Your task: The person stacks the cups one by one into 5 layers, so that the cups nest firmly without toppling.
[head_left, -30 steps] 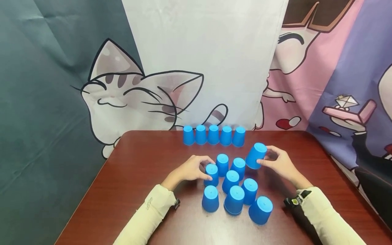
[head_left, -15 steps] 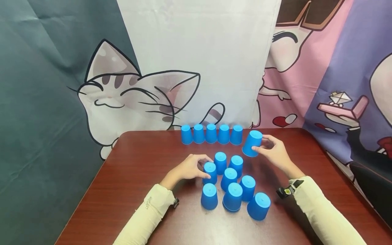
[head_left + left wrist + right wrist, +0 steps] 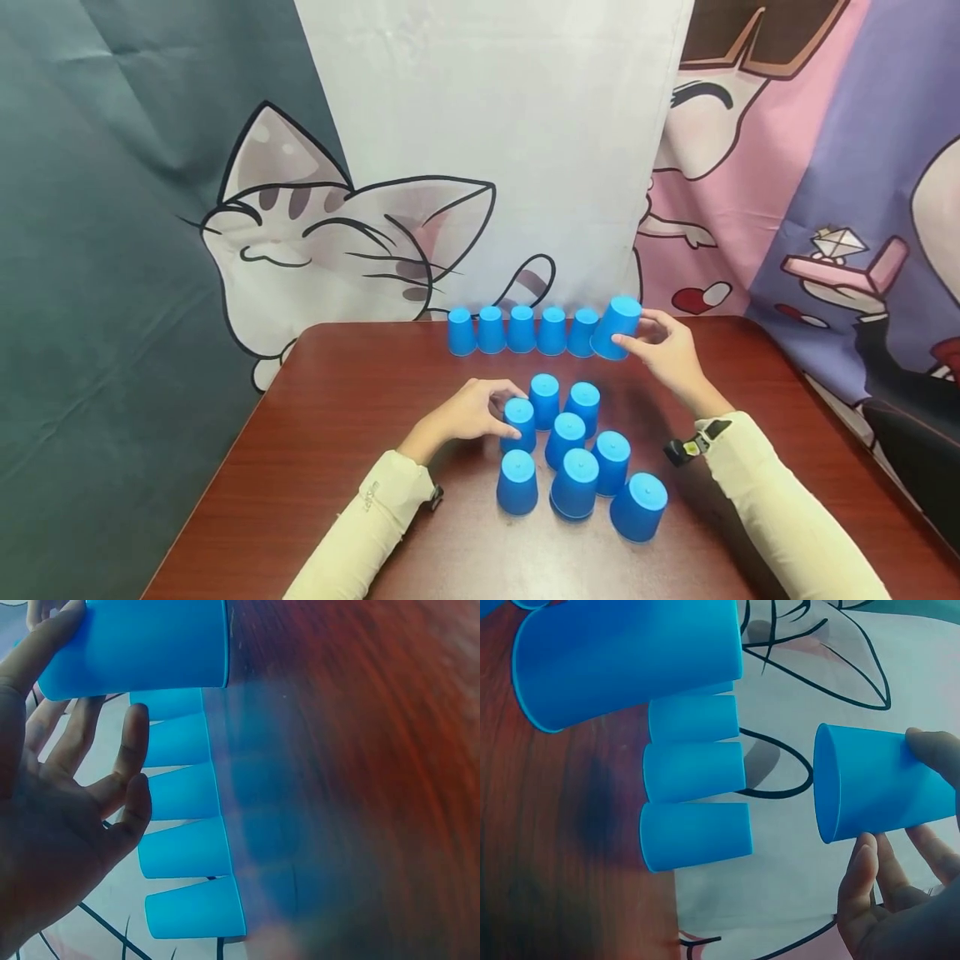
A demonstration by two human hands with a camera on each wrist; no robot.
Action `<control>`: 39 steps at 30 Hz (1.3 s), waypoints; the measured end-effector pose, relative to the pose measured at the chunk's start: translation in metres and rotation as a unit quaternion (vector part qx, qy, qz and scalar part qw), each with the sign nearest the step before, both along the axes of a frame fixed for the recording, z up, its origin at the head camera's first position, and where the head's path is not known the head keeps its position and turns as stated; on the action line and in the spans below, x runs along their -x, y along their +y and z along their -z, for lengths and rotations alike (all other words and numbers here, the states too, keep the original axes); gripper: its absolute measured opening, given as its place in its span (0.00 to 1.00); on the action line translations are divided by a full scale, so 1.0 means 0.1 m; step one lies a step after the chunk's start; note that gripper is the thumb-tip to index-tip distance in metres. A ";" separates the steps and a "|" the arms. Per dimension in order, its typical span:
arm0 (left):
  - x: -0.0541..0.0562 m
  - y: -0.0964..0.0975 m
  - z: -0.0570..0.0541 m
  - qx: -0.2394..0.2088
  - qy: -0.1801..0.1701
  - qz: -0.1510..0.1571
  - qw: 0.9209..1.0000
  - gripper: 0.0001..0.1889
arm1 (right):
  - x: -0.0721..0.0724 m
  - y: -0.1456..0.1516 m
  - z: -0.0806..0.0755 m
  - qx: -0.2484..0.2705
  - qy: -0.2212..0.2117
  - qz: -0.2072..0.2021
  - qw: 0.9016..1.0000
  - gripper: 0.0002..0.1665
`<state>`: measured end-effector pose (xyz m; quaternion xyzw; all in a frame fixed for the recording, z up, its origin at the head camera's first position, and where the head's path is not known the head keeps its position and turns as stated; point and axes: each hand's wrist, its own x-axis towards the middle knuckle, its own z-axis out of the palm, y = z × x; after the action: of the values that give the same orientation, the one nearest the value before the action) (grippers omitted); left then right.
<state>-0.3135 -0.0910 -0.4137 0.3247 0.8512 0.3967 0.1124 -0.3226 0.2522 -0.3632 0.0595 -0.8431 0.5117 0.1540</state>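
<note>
Right hand (image 3: 666,354) grips a blue plastic cup (image 3: 618,327): thumb on one side, fingers on the other, narrowed to the cup's width. The cup is upside down, a bit tilted, raised off the table (image 3: 337,417). It's at the right end of the back row (image 3: 521,330), five matching inverted cups side by side near the far edge. Head view has it overlapping the end cup; right wrist view shows a gap between them.

Left hand (image 3: 472,412) has thumb and forefinger around another inverted blue cup (image 3: 519,427), at the left of the front cluster. Left wrist view: remaining fingers loosely bent, off the cup.

Seven more blue cups stand inverted in that cluster, uneven spacing: one nearest the person at right (image 3: 639,507), one just in front of the left-hand cup (image 3: 517,483). The middle front one (image 3: 575,483) shows a second rim under its lip.

Cream sleeves (image 3: 787,500), dark wrist device on each arm. Cartoon cat backdrop (image 3: 322,242) behind the table.
</note>
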 end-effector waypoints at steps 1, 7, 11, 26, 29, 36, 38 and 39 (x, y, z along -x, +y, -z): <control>0.00 0.00 0.00 -0.001 -0.001 0.001 1.000 0.27 | 0.01 0.00 0.00 0.001 -0.001 0.003 1.000 0.36; 0.00 0.00 0.01 -0.003 -0.001 0.001 1.000 0.28 | 0.08 -0.04 -0.01 0.013 -0.026 0.005 1.000 0.40; 0.00 0.00 0.02 -0.003 0.003 -0.002 1.000 0.28 | 0.15 -0.09 -0.04 0.022 -0.039 0.002 0.999 0.41; -0.02 0.03 0.03 0.001 0.002 -0.003 1.000 0.27 | 0.48 -0.24 0.06 0.035 -0.067 -0.009 0.997 0.44; -0.02 0.03 0.04 0.002 0.003 -0.004 1.000 0.28 | 0.54 -0.26 0.10 0.039 -0.069 -0.013 0.997 0.44; 0.00 0.03 0.05 0.009 0.007 -0.005 1.000 0.28 | 0.65 -0.31 0.10 0.032 -0.072 -0.021 0.997 0.44; 0.01 0.03 0.05 0.010 0.007 -0.004 1.000 0.28 | 0.67 -0.32 0.09 0.030 -0.074 -0.022 0.997 0.44; 0.01 0.03 0.05 0.010 0.007 -0.004 1.000 0.28 | 0.69 -0.32 0.09 0.031 -0.076 -0.022 0.996 0.44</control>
<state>-0.3145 -0.0880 -0.4185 0.3228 0.8574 0.3861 0.1076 -0.3915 0.2198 -0.3727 0.0343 -0.8348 0.5436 0.0804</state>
